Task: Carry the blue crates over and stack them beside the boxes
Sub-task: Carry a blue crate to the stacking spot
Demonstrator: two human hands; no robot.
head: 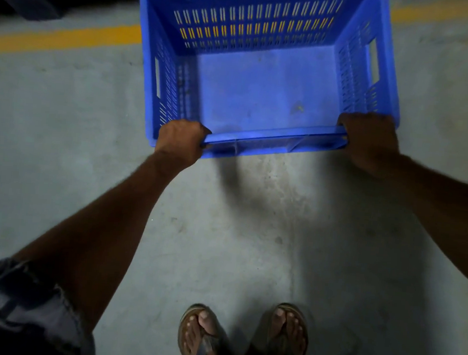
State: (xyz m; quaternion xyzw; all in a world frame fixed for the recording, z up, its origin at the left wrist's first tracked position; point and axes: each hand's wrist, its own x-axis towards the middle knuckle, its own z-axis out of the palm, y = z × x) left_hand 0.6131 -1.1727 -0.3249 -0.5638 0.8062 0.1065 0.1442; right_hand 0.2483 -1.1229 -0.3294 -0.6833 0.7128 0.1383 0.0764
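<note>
Blue crate [266, 76] held by its near rim — left hand [180, 142] and right hand [368, 143] each curled tight around a corner, fingers wrapped over the edge.

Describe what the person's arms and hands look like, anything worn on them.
Both forearms are bare, with no long sleeves. The left hand and right hand wear no gloves, and no watch or wristband shows at either wrist. No rings can be made out on the fingers, though the light is dim. A dark, crumpled piece of clothing shows at the lower left, by the left arm.
</note>
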